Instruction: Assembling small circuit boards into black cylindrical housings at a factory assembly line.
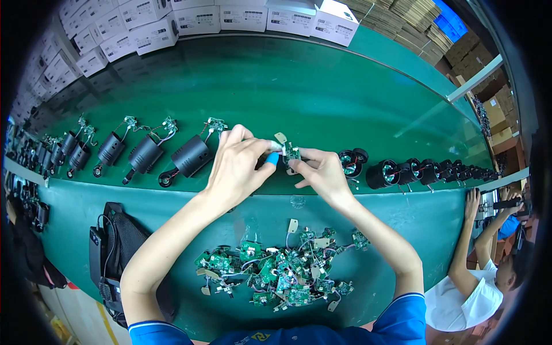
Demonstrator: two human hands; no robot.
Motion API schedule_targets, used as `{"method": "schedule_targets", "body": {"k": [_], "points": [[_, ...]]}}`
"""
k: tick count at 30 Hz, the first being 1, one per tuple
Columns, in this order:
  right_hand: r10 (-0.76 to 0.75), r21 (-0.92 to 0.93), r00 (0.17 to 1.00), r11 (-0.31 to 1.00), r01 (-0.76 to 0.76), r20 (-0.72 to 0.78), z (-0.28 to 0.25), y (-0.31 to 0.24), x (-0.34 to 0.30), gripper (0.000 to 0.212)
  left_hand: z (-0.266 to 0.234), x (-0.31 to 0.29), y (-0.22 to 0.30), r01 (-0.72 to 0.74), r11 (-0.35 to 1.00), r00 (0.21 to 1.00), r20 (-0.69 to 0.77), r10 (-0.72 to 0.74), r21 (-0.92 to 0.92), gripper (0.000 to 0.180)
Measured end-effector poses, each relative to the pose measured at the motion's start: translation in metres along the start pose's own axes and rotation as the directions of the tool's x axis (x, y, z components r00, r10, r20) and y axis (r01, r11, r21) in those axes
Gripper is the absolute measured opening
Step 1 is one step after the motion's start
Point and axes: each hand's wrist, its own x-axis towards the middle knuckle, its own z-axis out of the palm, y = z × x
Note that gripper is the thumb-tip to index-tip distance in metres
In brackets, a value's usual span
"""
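Note:
Over the middle of the green bench, my right hand [325, 172] pinches a small green circuit board [292, 154] between thumb and fingers. My left hand [237, 165] is closed right beside the board's left edge, with a blue cover on its thumb and a white one on a fingertip. What its fingertips grip is too small to make out. A small beige tab [280, 138] sticks up by the board. Left of my left hand lies a black cylindrical housing [192, 156] with a wired board at its far end. Below my hands is a pile of circuit boards [287, 273] with wires and beige tabs.
More black housings [145, 154] line the bench to the left. Open-ended black housings [382, 174] run off to the right. White boxes [197, 20] stand along the far edge. A black mesh bag [123, 241] lies at the near left. A co-worker [468, 299] sits at the right.

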Motion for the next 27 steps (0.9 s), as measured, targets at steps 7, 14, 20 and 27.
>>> {"method": "schedule_targets", "body": {"k": [7,14,20,27], "points": [[-0.449,-0.469,0.887,0.809,0.355,-0.102,0.007,-0.002,-0.004,0.026,0.006,0.002,0.003,0.118,0.993,0.993,0.012,-0.118,0.029,0.015],[-0.453,-0.458,0.881,0.818,0.348,-0.14,0.006,-0.003,-0.007,0.025,0.01,0.005,0.01,0.092,0.989,0.994,-0.07,-0.085,0.118,0.012],[-0.588,-0.496,0.802,0.729,0.471,-0.102,0.008,0.004,-0.005,0.023,0.012,0.005,0.009,0.115,0.992,0.991,-0.07,-0.111,0.051,0.009],[-0.602,-0.645,0.796,0.583,0.494,0.065,0.011,0.005,-0.009,0.024,0.014,-0.002,0.006,0.009,0.986,0.997,-0.082,0.005,0.164,0.007]]}}
